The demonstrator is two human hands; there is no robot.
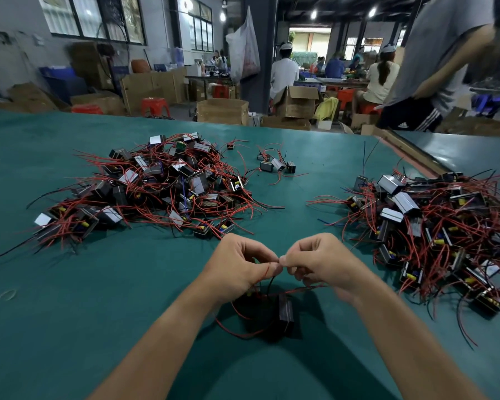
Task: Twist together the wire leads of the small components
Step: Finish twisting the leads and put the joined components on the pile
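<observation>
Head view shows our 2 hands meeting fingertip to fingertip just above the green table mat (pixel 70 313), in front of 2 piles of wired components. Our left hand (pixel 237 267) pinches a red lead (pixel 264 272) between thumb and forefinger, with the wire running down across the thumb. Our right hand (pixel 321 264) pinches at the same spot, thumb and forefinger pressed together. The bare ends are hidden between the fingertips, so we cannot tell how many turns are in. The black component (pixel 286 313) these leads belong to lies on the mat just below our wrists. A black lead (pixel 269 284) rises from it toward the pinch, and a second red lead (pixel 300 289) trails under the right palm. We judge the twist to be under way. From here, the thin ends could slip out of so small a pinch and spring apart, undoing the twist. Pulling upward while twisting could drag the light component along or strain the leads at its body. The left pile (pixel 156 183) lies well apart from the hands. The stray wires of the right pile (pixel 433 220) reach near our right forearm and could snag it.
</observation>
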